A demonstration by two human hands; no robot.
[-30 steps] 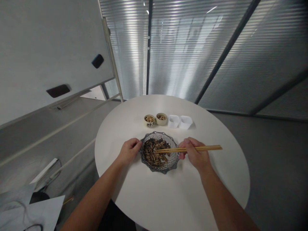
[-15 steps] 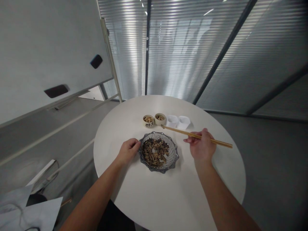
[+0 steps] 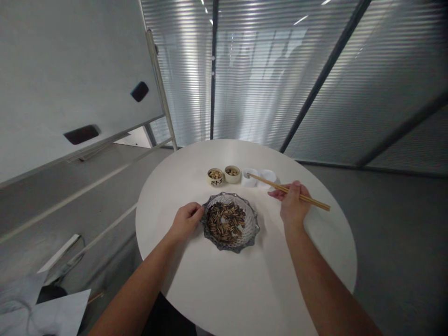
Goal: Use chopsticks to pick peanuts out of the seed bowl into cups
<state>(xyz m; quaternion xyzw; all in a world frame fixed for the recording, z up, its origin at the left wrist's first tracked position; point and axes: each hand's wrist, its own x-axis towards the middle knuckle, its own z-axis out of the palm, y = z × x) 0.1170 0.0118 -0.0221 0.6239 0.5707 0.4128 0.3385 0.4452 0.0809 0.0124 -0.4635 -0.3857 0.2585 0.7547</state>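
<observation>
Gripping a pair of wooden chopsticks [image 3: 287,191] between thumb and fingers, the right hand [image 3: 293,203] hovers just beyond and to the right of a scalloped glass dish [image 3: 252,235]. The chopstick tips reach over a small white square dish [image 3: 249,178], and whether they touch it is hard to tell. The left hand [image 3: 186,221] sits loosely curled and empty, its fingers at the left rim of the glass dish. That dish holds a heap of striped sunflower seeds [image 3: 226,221] and stands on the round white worktop [image 3: 227,289]. Beyond it are two small cream cups [image 3: 224,175] of pale kernels, one marked with black lettering, and a second white square dish [image 3: 268,177] sits beside the first. Left of the glass dish stands a whiteboard [image 3: 70,70], with slatted blinds [image 3: 259,70] far beyond it.
</observation>
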